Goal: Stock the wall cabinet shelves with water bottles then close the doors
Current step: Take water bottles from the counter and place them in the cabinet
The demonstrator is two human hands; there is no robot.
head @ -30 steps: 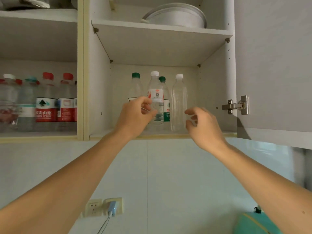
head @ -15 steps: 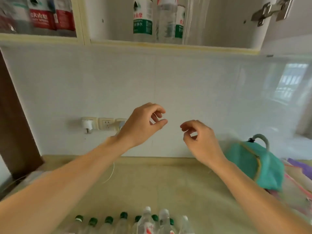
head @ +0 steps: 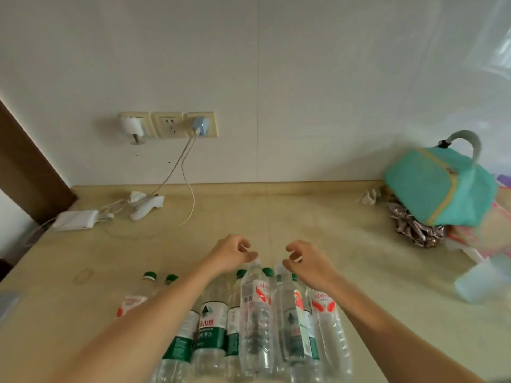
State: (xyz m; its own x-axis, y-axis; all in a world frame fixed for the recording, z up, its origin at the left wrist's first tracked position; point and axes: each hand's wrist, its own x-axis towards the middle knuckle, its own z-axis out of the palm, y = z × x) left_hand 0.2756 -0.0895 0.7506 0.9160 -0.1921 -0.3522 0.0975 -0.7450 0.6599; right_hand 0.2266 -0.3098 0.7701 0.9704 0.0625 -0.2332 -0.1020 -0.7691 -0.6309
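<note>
The left hand (head: 231,254) hovers over the cluster of water bottles (head: 249,313) standing at the near edge of the countertop (head: 318,225), its fingers loosely curled and holding nothing. The right hand (head: 309,265) mirrors it just beside, also half-curled and empty, its fingertips close above a bottle neck; whether they touch it I cannot tell.

The step in hand looks like fetching the next bottles for the shelves. The red-labelled clear bottle (head: 255,308) sits right between the two hands, with a green-labelled bottle (head: 211,327) to its left under the left forearm. The bottles stand packed tight, touching, so the next move likely calls for each hand to close round a neck or shoulder and lift straight up, so as not to topple the neighbours. The wall cabinet is out of view.

Farther back, a white power bank (head: 76,220) and tangled charging cables (head: 188,186) lie by the wall, running to a blue charger plug (head: 201,125) in the wall sockets (head: 168,125). At far right a teal bag (head: 439,186) rests on crumpled wrapping, well apart from the bottles. Nothing stands between the hands and the bottles.
</note>
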